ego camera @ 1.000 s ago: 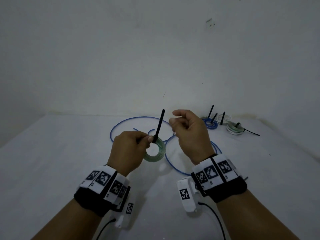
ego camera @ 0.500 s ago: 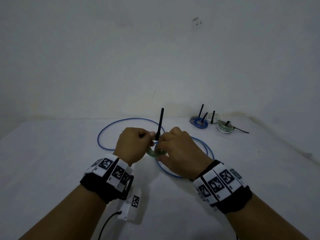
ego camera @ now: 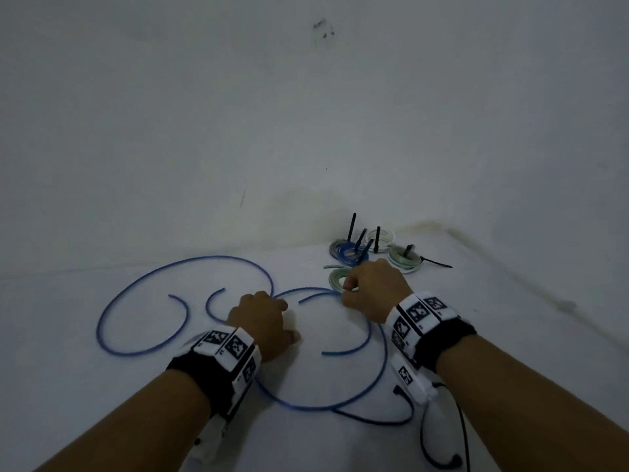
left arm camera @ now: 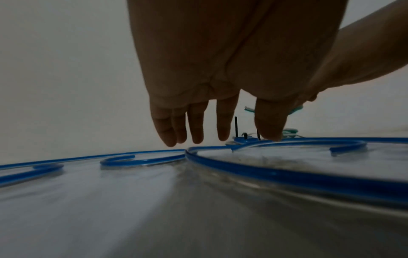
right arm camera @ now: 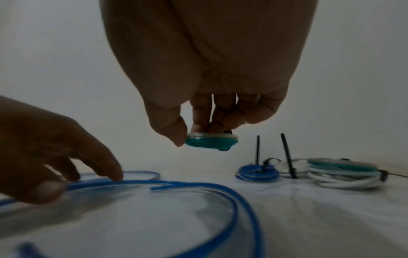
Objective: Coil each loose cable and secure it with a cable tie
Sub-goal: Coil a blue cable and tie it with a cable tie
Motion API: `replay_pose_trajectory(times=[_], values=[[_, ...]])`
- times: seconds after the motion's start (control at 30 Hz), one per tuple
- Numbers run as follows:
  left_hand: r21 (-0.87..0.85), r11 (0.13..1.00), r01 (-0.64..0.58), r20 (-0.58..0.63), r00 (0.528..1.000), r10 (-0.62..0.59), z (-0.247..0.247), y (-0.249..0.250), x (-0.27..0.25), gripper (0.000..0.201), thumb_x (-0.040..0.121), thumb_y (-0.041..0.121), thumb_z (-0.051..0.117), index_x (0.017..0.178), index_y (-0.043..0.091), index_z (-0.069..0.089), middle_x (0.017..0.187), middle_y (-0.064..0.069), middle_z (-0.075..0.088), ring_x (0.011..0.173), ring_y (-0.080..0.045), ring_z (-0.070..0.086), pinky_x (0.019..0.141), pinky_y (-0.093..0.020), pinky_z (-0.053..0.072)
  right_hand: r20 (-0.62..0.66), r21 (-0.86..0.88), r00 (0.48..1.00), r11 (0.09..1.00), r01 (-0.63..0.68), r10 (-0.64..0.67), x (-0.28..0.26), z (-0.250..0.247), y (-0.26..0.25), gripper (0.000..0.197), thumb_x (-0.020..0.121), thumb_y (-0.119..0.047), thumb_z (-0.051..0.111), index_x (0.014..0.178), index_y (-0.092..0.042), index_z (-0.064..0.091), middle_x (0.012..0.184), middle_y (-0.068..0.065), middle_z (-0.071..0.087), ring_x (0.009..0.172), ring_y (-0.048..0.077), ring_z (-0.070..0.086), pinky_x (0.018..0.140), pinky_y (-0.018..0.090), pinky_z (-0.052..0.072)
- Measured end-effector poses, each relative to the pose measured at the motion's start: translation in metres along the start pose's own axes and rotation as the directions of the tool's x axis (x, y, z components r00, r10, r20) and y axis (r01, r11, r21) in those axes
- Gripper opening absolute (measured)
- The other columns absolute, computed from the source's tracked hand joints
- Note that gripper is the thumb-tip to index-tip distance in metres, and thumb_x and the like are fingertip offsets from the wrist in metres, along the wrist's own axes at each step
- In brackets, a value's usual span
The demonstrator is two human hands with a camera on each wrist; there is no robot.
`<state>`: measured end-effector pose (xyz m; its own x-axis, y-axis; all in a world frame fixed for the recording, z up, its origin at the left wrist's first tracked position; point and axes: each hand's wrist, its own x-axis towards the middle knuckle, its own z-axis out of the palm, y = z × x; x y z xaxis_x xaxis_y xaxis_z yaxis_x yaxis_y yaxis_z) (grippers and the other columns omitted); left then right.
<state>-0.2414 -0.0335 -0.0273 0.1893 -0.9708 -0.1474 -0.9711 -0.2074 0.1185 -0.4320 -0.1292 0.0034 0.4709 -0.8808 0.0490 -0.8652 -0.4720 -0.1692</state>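
Observation:
My right hand (ego camera: 354, 287) pinches a small coiled green cable (ego camera: 335, 277) between thumb and fingers. In the right wrist view the green coil (right arm camera: 212, 139) hangs flat a little above the table, with a bit of black cable tie (right arm camera: 225, 148) at its edge. My left hand (ego camera: 269, 306) is down on the table, its fingers (left arm camera: 196, 127) straight and spread. Their tips touch a loose blue cable (ego camera: 272, 284). Several loose blue cables (ego camera: 143, 349) lie in wide arcs across the white table (ego camera: 68, 386).
A cluster of tied coils stands at the back right near the wall: a blue coil (ego camera: 350, 252), a white one (ego camera: 384, 238) and a green-white one (ego camera: 405, 258), with black tie tails sticking up. A dark wrist cord (ego camera: 374, 419) trails by my right arm.
My left hand has let go of the green coil and dropped onto the blue cable. My right hand has carried the coil right and away, toward the tied coils.

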Motion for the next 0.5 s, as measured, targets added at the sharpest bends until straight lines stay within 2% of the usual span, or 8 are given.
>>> replay_pose_trajectory(times=[0.07,0.13,0.27,0.4,0.5], values=[[0.030,0.999,-0.021,0.023,1.000,0.021,-0.001,0.004,0.013,0.074,0.075,0.064,0.064,0.139,0.031,0.043,0.137,-0.003,0.043,0.126,-0.027,0.042,0.102,-0.043,0.042,0.037,-0.081,0.998,0.996,-0.041,0.044,0.029,0.005,0.015,0.026,0.078,-0.035,0.060,0.060,-0.016,0.057,0.065,-0.003,0.052,0.077,0.026,0.050,0.067,0.031,0.043],[0.038,0.999,-0.031,0.062,0.998,0.028,-0.003,0.005,0.020,0.077,0.072,0.063,0.067,0.139,0.032,0.043,0.137,-0.001,0.042,0.126,-0.025,0.043,0.102,-0.043,0.043,0.036,-0.169,0.997,0.984,-0.061,0.068,0.051,0.008,0.025,0.032,0.080,-0.032,0.059,0.056,-0.019,0.042,0.062,-0.004,0.042,0.073,0.025,0.047,0.064,0.030,0.036],[0.022,0.999,-0.041,0.146,0.989,0.038,-0.003,0.005,0.033,0.078,0.074,0.059,0.070,0.140,0.028,0.042,0.139,-0.001,0.039,0.123,-0.023,0.048,0.102,-0.039,0.044,0.023,-0.248,0.996,0.965,-0.080,0.089,0.089,0.019,0.047,0.022,0.085,-0.029,0.056,0.069,-0.017,0.047,0.078,0.001,0.047,0.078,0.025,0.044,0.068,0.030,0.038],[0.048,0.997,-0.059,0.150,0.987,0.051,-0.003,0.005,0.034,0.072,0.076,0.056,0.069,0.137,0.026,0.046,0.138,-0.001,0.041,0.119,-0.022,0.051,0.100,-0.037,0.045,0.020,-0.364,0.999,0.931,-0.035,0.045,0.107,0.034,0.057,0.030,0.087,-0.018,0.049,0.060,-0.015,0.038,0.079,0.006,0.064,0.064,0.025,0.050,0.063,0.031,0.048],[0.044,0.997,-0.061,0.155,0.986,0.054,-0.005,0.006,0.033,0.071,0.076,0.056,0.070,0.136,0.025,0.047,0.137,-0.002,0.042,0.118,-0.023,0.052,0.100,-0.036,0.046,0.052,-0.396,0.999,0.918,0.005,0.017,0.106,0.032,0.056,0.020,0.093,-0.020,0.051,0.074,-0.013,0.049,0.081,0.006,0.060,0.068,0.025,0.053,0.064,0.029,0.046]])
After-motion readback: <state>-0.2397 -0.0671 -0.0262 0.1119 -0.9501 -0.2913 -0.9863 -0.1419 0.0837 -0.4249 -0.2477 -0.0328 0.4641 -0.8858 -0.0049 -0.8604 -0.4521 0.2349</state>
